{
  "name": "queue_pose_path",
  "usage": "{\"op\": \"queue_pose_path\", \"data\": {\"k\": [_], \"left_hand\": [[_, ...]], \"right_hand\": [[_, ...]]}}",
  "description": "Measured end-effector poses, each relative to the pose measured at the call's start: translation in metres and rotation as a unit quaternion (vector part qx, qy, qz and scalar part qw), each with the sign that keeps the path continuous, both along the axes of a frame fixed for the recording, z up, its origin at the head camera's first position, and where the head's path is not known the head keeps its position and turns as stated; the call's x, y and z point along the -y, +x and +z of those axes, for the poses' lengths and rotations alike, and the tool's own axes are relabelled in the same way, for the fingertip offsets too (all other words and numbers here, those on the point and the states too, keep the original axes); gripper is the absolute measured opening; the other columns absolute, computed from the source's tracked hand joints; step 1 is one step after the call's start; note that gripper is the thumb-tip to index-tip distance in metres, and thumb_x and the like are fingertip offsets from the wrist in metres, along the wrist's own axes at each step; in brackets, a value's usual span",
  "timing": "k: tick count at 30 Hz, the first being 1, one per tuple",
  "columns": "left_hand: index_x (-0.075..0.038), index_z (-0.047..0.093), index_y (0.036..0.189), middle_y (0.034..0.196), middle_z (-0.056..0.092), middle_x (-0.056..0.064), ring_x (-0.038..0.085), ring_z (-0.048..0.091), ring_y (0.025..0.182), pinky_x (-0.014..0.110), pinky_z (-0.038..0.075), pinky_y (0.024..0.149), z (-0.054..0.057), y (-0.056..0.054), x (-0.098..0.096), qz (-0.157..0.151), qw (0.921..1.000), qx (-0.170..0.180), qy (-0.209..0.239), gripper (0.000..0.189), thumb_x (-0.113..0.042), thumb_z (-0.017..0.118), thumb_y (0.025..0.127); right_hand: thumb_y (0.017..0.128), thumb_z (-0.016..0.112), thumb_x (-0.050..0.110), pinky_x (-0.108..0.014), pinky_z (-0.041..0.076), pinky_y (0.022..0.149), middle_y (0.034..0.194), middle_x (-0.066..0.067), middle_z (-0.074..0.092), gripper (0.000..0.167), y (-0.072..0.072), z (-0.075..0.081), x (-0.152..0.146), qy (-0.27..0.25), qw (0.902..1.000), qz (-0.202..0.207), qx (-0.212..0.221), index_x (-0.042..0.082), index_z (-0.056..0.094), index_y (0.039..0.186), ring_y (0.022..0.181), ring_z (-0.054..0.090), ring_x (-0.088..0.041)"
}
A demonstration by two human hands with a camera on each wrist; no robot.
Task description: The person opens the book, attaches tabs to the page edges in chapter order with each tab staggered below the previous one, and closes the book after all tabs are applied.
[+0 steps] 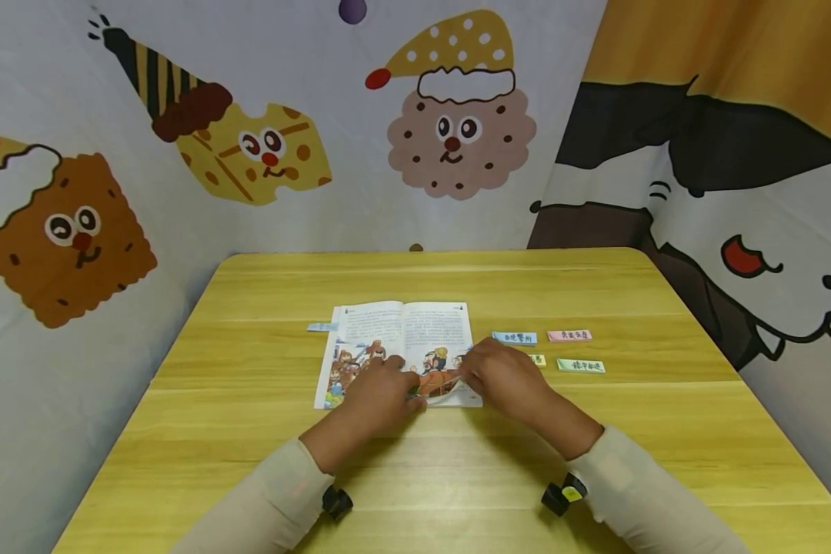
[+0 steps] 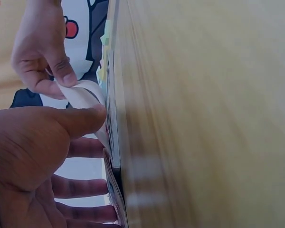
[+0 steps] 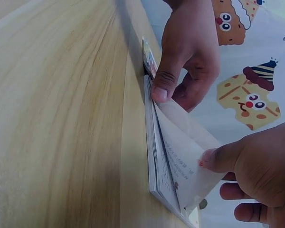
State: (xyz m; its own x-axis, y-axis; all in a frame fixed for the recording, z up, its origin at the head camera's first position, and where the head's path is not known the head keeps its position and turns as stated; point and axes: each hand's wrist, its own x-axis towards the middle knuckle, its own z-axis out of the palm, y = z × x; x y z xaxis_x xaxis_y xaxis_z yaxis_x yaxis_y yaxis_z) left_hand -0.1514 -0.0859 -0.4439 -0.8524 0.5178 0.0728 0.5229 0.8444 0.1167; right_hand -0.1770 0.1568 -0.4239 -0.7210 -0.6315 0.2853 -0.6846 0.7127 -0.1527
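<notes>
An illustrated book (image 1: 374, 317) lies spread on the table, with text above colourful pictures. My right hand (image 1: 508, 378) pinches the lower right corner of a page (image 3: 180, 164) between thumb and fingers. That page curls up off the stack beneath it, as the right wrist view shows. Across the lower left page and the centre fold rests my left hand (image 1: 381, 391), its fingers spread and fairly straight. The left thumb (image 2: 88, 119) presses at the bottom edge of the lifted page, close to the fold. Part of the pictures is hidden under both hands.
Right of the book lie several paper strips with handwriting: blue (image 1: 515, 338), pink (image 1: 569, 335), green (image 1: 581, 366) and a yellow one (image 1: 538, 360) partly behind my right hand. Another blue strip (image 1: 322, 327) sticks out at the book's left edge. Beyond the wooden table (image 1: 429, 277) hangs a cartoon-printed cloth.
</notes>
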Motion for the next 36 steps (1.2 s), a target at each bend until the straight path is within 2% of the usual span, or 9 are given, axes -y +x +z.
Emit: {"op": "queue_pose_path", "data": {"k": [2,5,8,11,14,18,23,30,36], "left_hand": [[-0.019,0.078,0.104,0.107,0.067,0.009,0.030,0.062,0.100,0.049,0.051,0.088,0.000,0.000,-0.001,0.003,1.0000,-0.001,0.001,0.026,-0.043,0.069,0.097],[-0.019,0.078,0.105,0.110,0.068,0.010,0.032,0.063,0.102,0.049,0.052,0.086,0.000,0.000,-0.001,0.011,0.9999,-0.003,0.003,0.024,-0.039,0.068,0.098],[-0.017,0.078,0.103,0.109,0.069,0.011,0.033,0.063,0.100,0.048,0.052,0.084,0.000,0.000,-0.002,0.014,0.9998,-0.009,0.009,0.021,-0.036,0.069,0.098],[-0.016,0.077,0.099,0.102,0.070,0.009,0.030,0.063,0.097,0.046,0.050,0.083,0.000,-0.001,-0.002,0.009,0.9996,-0.020,0.016,0.018,-0.032,0.069,0.098],[-0.015,0.076,0.096,0.098,0.070,0.007,0.027,0.064,0.096,0.045,0.050,0.084,-0.001,-0.001,-0.001,0.006,0.9993,-0.032,0.017,0.017,-0.030,0.069,0.098],[-0.015,0.076,0.096,0.099,0.070,0.008,0.028,0.065,0.095,0.045,0.051,0.081,-0.001,-0.001,-0.001,0.010,0.9993,-0.032,0.017,0.016,-0.030,0.068,0.098],[-0.014,0.075,0.099,0.101,0.070,0.009,0.029,0.065,0.092,0.045,0.052,0.079,-0.002,-0.002,-0.001,0.012,0.9993,-0.030,0.018,0.017,-0.029,0.067,0.099],[-0.013,0.069,0.098,0.095,0.067,0.008,0.029,0.063,0.085,0.045,0.051,0.073,-0.001,-0.003,-0.002,0.026,0.9992,-0.019,0.023,0.015,-0.028,0.067,0.099],[-0.006,0.059,0.131,0.095,0.068,0.008,0.030,0.064,0.080,0.044,0.051,0.067,-0.001,-0.004,-0.007,0.078,0.9956,0.028,0.043,0.043,-0.034,0.065,0.098]], "right_hand": [[0.089,0.082,0.015,-0.036,0.055,0.082,0.102,0.005,0.073,0.014,0.001,0.000,0.001,-0.005,0.9999,-0.007,0.008,0.016,0.078,0.102,0.103,0.064,-0.017],[0.087,0.084,0.017,-0.040,0.055,0.086,0.124,-0.004,0.068,0.047,0.002,-0.001,0.001,-0.011,0.9994,-0.024,0.024,0.012,0.066,0.131,0.116,0.062,-0.024],[0.084,0.087,0.020,-0.039,0.056,0.078,0.132,-0.012,0.059,0.067,0.004,-0.003,0.001,-0.023,0.9983,-0.044,0.030,0.008,0.052,0.140,0.111,0.061,-0.026],[0.081,0.090,0.022,-0.034,0.053,0.067,0.120,-0.010,0.057,0.056,0.006,-0.005,0.000,-0.030,0.9978,-0.052,0.029,0.007,0.056,0.122,0.098,0.059,-0.022],[0.080,0.090,0.023,-0.034,0.054,0.074,0.116,-0.006,0.060,0.044,0.006,-0.007,-0.001,-0.014,0.9981,-0.045,0.040,0.009,0.062,0.112,0.101,0.059,-0.022],[0.084,0.087,0.019,-0.039,0.055,0.088,0.125,-0.006,0.066,0.034,0.005,-0.009,-0.003,0.017,0.9975,-0.004,0.068,0.011,0.071,0.114,0.117,0.060,-0.025],[0.088,0.082,0.013,-0.043,0.053,0.093,0.124,-0.007,0.069,0.024,0.004,-0.012,-0.006,0.032,0.9945,0.050,0.086,0.010,0.076,0.111,0.116,0.063,-0.026],[0.094,0.076,0.015,-0.044,0.052,0.096,0.125,-0.009,0.070,0.021,0.006,-0.019,-0.008,0.054,0.9920,0.054,0.101,0.011,0.079,0.114,0.119,0.063,-0.027],[0.093,0.076,0.016,-0.044,0.053,0.094,0.124,-0.012,0.070,0.022,0.007,-0.022,-0.011,0.054,0.9936,0.070,0.070,0.010,0.079,0.114,0.116,0.065,-0.029]]}}
